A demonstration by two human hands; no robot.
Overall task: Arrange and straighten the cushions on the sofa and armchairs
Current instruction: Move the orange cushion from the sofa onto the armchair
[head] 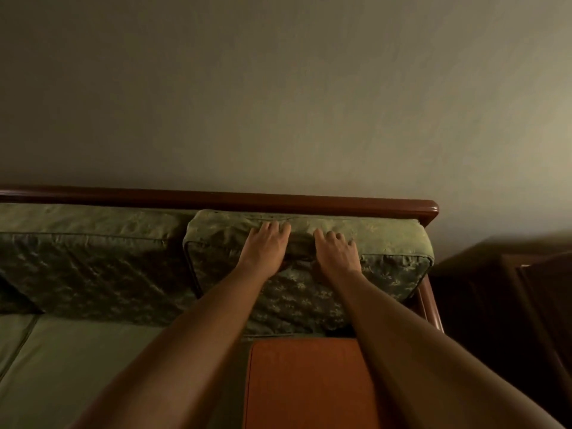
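A green patterned back cushion (387, 261) leans against the sofa's wooden back rail (216, 198) at the sofa's right end. My left hand (266, 246) and my right hand (335, 252) both press on its top front edge, close together, fingers spread over the fabric, which dents under them. A second green back cushion (89, 258) stands to the left, touching the first. An orange cushion (309, 385) lies flat on the seat below my arms.
The green seat cushion (77, 366) fills the lower left. A dark wooden piece of furniture (510, 305) stands right of the sofa's wooden arm (430, 305). A plain wall (278, 88) rises behind the sofa.
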